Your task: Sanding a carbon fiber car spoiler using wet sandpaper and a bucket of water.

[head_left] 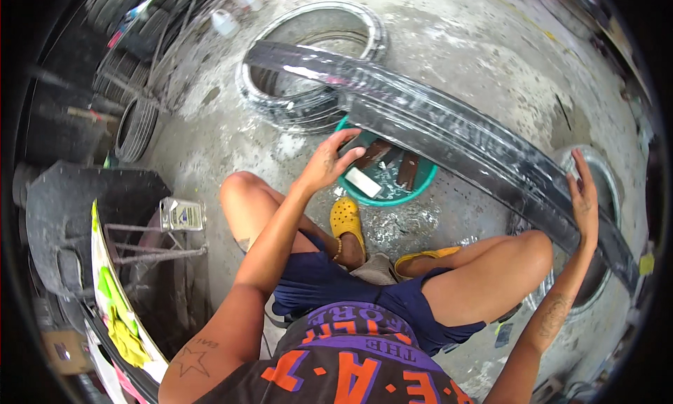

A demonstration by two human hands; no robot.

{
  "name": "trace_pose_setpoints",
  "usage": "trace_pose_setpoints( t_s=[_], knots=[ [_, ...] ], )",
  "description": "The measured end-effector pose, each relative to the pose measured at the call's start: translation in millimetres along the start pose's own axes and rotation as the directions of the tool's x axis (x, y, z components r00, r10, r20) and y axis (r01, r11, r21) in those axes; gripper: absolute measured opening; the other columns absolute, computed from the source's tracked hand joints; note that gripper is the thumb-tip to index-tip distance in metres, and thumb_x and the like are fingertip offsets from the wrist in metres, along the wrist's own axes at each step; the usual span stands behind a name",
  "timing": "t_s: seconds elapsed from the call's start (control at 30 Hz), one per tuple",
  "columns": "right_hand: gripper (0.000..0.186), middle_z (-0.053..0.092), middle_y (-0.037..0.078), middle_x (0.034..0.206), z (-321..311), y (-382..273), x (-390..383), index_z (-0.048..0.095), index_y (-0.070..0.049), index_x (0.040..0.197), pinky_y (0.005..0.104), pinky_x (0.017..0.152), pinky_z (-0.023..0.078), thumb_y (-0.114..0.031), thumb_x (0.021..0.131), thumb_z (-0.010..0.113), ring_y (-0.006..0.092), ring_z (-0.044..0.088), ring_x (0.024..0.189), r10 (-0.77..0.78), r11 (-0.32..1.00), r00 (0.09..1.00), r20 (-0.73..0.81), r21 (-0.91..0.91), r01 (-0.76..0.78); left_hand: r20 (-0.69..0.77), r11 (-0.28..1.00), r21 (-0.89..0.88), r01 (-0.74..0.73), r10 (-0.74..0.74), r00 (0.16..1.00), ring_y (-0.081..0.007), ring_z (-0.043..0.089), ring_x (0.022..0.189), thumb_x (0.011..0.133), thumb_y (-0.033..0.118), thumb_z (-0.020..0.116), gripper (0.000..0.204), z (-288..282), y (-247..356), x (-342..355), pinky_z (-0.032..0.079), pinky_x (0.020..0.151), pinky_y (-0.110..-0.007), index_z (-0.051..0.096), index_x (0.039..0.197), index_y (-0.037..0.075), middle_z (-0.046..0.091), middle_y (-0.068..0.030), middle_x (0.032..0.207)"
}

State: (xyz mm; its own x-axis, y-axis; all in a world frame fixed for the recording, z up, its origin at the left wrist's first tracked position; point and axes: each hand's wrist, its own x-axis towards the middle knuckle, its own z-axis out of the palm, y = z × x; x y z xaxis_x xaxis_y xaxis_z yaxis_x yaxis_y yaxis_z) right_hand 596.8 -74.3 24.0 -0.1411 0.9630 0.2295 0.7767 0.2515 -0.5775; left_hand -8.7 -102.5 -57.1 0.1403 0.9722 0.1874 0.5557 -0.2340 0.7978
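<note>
A long, wet, streaked black panel [449, 134] crosses diagonally above my knees, over one tire and the basin. My right hand [583, 204] grips its right part, fingers along the upper face. My left hand [329, 162] is below the panel's middle, its fingers curled around a small dark block [350, 143], partly hidden. Just beside that hand, a teal basin [425, 183] holds water, brown blocks [408, 171] and a white block [363, 182].
A tire [263, 106] lies beneath the panel's left end, another round piece [599, 179] beneath its right. At left are a dark molded panel [52, 221], metal frame [151, 239], tin [182, 214] and several stacked tires [137, 127]. Jugs [224, 23] stand behind.
</note>
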Motion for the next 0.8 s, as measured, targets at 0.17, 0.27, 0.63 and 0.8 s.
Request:
trace_pose_setpoints(
  t_s=[0.17,0.27,0.63,0.8],
  knots=[
    [0.043,0.062,0.016,0.147,91.2,-191.0,45.4,0.060,-0.003,0.144,0.0388,0.119,0.039,-0.010,0.101,0.064,0.0298,0.055,0.141,-0.297,0.943,0.926,0.232,0.226,0.246,0.098,0.637,-0.678,0.367,-0.416,0.904,-0.0115,0.066,0.083,0.102,0.030,0.071,0.043,14.1,-14.8,-4.7,0.062,0.069,-0.032,0.060,0.137,0.007,0.069,-0.0029,0.103],
    [0.044,0.069,0.019,0.134,186.0,-239.5,38.9,0.062,-0.002,0.140,0.0403,0.106,0.050,-0.015,0.099,0.070,0.0333,0.067,0.123,-0.322,0.911,0.842,0.433,0.385,0.151,0.204,0.352,-0.844,0.405,-0.487,0.849,-0.0135,0.069,0.085,0.102,0.032,0.071,0.044,25.4,-21.6,-9.3,0.065,0.064,-0.035,0.058,0.137,0.009,0.069,-0.0050,0.109],
    [0.051,0.069,0.009,0.125,360.7,-272.7,11.8,0.059,-0.002,0.138,0.0314,0.082,0.058,-0.021,0.095,0.079,0.0144,0.069,0.093,0.202,0.498,0.901,0.383,0.752,-0.432,0.291,0.209,-0.902,0.379,-0.354,0.889,-0.0148,0.070,0.084,0.107,0.049,0.058,0.046,28.5,-20.7,-14.4,0.064,0.063,-0.034,0.061,0.129,0.009,0.069,-0.0030,0.106],
    [0.043,0.069,0.008,0.107,354.9,-258.0,13.9,0.053,-0.006,0.122,0.0283,0.073,0.058,-0.010,0.090,0.082,0.0148,0.069,0.090,0.322,0.319,0.874,0.364,0.827,-0.463,0.376,0.438,-0.696,0.569,-0.452,0.809,-0.0181,0.070,0.086,0.100,0.061,0.062,0.075,16.3,-19.6,-13.1,0.063,0.062,-0.035,0.046,0.148,0.005,0.064,-0.0100,0.118]
  ],
)
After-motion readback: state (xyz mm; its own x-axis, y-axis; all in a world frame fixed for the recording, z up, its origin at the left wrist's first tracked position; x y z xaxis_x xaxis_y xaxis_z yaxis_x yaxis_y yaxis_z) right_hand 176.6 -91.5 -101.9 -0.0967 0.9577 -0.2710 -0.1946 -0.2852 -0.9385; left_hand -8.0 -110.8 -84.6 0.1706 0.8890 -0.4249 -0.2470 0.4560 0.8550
